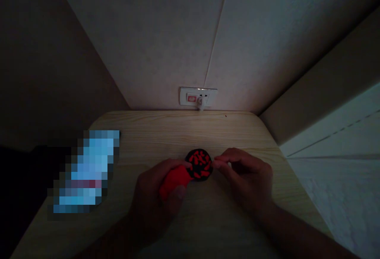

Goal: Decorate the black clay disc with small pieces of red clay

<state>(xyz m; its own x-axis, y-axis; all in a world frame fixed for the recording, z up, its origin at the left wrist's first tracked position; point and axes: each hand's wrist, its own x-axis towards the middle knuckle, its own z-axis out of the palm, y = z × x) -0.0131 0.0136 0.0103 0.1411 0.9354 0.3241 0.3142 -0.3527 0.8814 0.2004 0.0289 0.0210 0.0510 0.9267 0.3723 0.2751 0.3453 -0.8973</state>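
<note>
My left hand (154, 191) is closed around a red lump (175, 181) that looks like modelling clay. Its fingertips reach the left rim of a round black disc (194, 174), which has several small red pieces (196, 157) scattered over its face. At the disc's right edge, my right hand (247, 176) has thumb and forefinger pinched together. A small bit of red shows by those fingertips, but the dim light hides whether they grip it or the rim.
The hands work over a light wooden tabletop (154, 128). A bright, pixelated screen-like object (92, 164) lies at the left. Beyond the back edge, a wall socket (192, 97) holds a plug (201, 103). A pale panel (329, 84) rises at the right.
</note>
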